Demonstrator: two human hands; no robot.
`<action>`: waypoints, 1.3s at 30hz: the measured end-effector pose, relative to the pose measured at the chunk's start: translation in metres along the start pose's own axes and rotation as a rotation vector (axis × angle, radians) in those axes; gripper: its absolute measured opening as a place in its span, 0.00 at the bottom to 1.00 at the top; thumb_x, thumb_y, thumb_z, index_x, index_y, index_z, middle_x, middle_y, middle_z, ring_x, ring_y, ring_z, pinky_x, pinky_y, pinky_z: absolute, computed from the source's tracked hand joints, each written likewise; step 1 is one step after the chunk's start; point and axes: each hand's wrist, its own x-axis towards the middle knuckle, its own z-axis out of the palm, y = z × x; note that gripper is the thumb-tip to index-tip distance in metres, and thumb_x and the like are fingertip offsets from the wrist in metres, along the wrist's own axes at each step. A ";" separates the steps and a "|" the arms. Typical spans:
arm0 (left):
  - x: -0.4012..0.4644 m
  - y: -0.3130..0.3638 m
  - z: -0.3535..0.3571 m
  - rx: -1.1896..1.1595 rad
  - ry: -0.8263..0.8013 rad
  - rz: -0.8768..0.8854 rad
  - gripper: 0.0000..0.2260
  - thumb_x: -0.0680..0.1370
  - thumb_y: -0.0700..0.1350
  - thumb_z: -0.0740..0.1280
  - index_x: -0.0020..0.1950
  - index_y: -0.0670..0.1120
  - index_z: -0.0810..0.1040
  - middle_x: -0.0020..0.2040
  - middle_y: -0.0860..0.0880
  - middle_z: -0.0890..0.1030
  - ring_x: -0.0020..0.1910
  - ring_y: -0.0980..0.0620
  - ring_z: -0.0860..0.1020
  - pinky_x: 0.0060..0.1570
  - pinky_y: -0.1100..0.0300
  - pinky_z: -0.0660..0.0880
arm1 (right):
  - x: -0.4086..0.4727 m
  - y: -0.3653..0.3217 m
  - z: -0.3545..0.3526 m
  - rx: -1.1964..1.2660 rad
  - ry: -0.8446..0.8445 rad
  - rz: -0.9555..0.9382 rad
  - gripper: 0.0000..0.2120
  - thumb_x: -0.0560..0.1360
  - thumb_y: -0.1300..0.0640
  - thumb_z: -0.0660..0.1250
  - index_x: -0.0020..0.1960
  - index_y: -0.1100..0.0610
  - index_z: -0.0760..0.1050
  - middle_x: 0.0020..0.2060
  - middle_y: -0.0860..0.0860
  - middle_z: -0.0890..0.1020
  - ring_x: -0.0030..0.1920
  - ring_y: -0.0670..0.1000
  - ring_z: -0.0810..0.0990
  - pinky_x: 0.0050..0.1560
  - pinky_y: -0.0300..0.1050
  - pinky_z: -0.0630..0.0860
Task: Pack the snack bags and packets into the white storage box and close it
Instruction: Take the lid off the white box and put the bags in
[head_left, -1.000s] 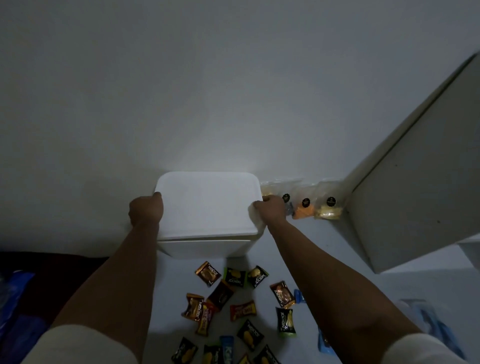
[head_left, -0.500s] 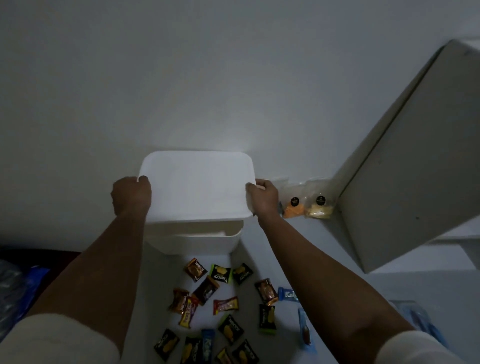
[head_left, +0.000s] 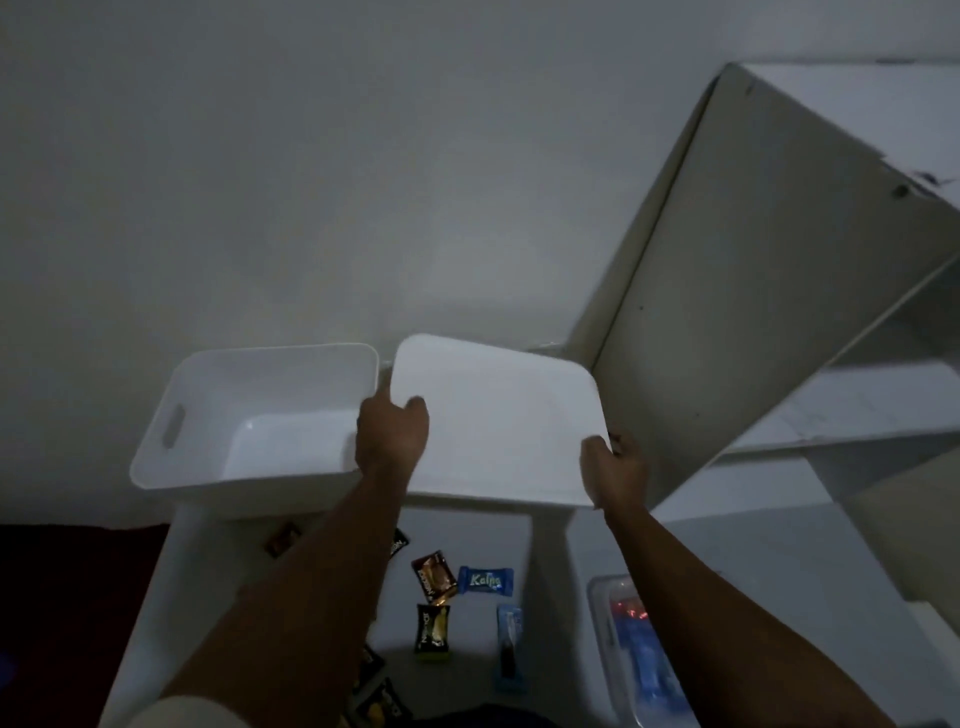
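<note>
White storage box (head_left: 218, 441) is the reference, sitting open on the white bench (head_left: 161, 597), far left of everything else, back against the wall. Handle slot visible in its left wall; the inside that shows is bare.

My left hand (head_left: 390, 441) is at the box's right rim, fingers curled around the left edge of the lid (head_left: 498, 421), thumb on top. Lid is off the box, right of it, held up off the bench and tilted, its left edge just beside the box's right wall.

My right hand (head_left: 615, 467) grasps the lid's near right corner, fingers wrapped under it.

Snack packets are on the bench nearer me than the box, below the lid: brown packet (head_left: 434, 574), blue packet (head_left: 487, 581) printed "Kalpa" touching its right side, black-and-yellow packet (head_left: 432, 631) nearer still, a slim blue packet (head_left: 509, 644) right of that. More dark packets partly hidden behind my left forearm.

Further right of the box: clear container (head_left: 644, 660) with something blue and red inside, contents too blurred to name. White shelf unit (head_left: 753, 291) stands far right, its side panel just behind the lid's right edge.
</note>
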 end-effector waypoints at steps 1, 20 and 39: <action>-0.009 -0.012 0.011 0.006 -0.036 -0.027 0.17 0.78 0.49 0.64 0.65 0.46 0.79 0.56 0.43 0.83 0.55 0.40 0.81 0.49 0.54 0.76 | 0.003 0.011 -0.009 -0.044 -0.009 0.010 0.02 0.76 0.61 0.67 0.48 0.59 0.79 0.44 0.55 0.84 0.43 0.53 0.81 0.44 0.39 0.76; 0.006 -0.127 0.112 -0.087 -0.285 -0.415 0.22 0.79 0.41 0.65 0.74 0.45 0.71 0.61 0.41 0.78 0.50 0.44 0.74 0.46 0.54 0.71 | 0.079 0.110 0.000 -0.550 -0.340 0.202 0.24 0.79 0.68 0.61 0.75 0.61 0.69 0.71 0.59 0.75 0.71 0.62 0.73 0.72 0.52 0.69; -0.018 -0.149 0.105 0.380 -0.522 -0.144 0.36 0.81 0.50 0.63 0.83 0.51 0.45 0.83 0.46 0.52 0.78 0.42 0.62 0.74 0.45 0.64 | 0.058 0.110 0.001 -0.648 -0.350 0.065 0.36 0.77 0.51 0.70 0.80 0.55 0.60 0.74 0.59 0.70 0.73 0.61 0.70 0.72 0.54 0.70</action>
